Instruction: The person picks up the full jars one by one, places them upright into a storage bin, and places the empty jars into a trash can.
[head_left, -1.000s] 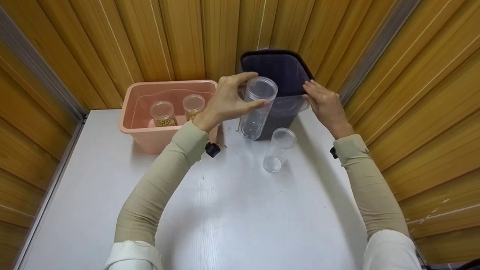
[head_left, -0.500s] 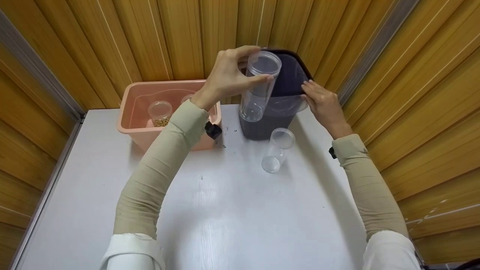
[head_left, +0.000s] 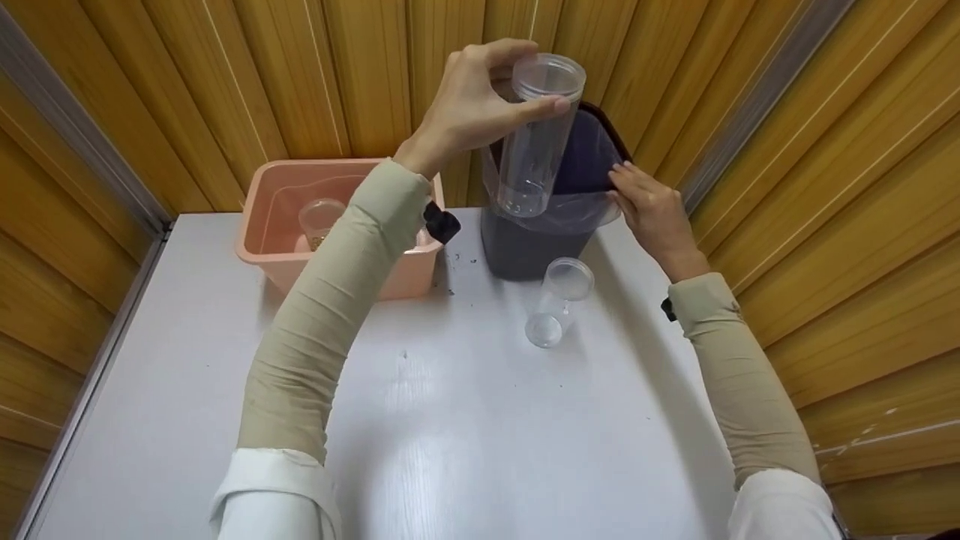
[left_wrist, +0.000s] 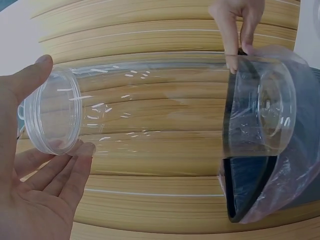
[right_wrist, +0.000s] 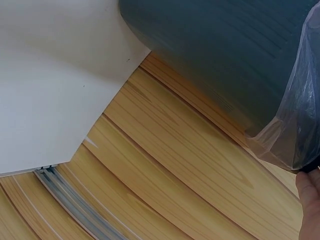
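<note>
My left hand (head_left: 472, 101) pinches a tall clear plastic jar (head_left: 536, 161) round its ridged top end, thumb on the near side. The jar is held over the front left of a dark trash bin (head_left: 525, 251) lined with a thin clear bag. Nothing shows inside the jar in the left wrist view, where its body (left_wrist: 155, 107) spans the frame. At the bin's right rim, my right hand (head_left: 649, 206) grips the edge and the liner; in the right wrist view only fingertips (right_wrist: 309, 187) show there. A second clear jar (head_left: 568, 281) stands upright on the table before the bin.
A pink plastic tub (head_left: 262, 259) stands left of the bin. Inside it is a clear jar (head_left: 321, 216) with yellowish beans; my left forearm hides the rest. Dark crumbs lie between tub and bin. Wood-look panels (head_left: 367, 82) wall the white table (head_left: 465, 420) behind and at both sides.
My left hand has raised the jar from low beside the bin's front to above its rim, moving slightly right. The right hand stays at the rim. The forearm now covers more of the tub.
</note>
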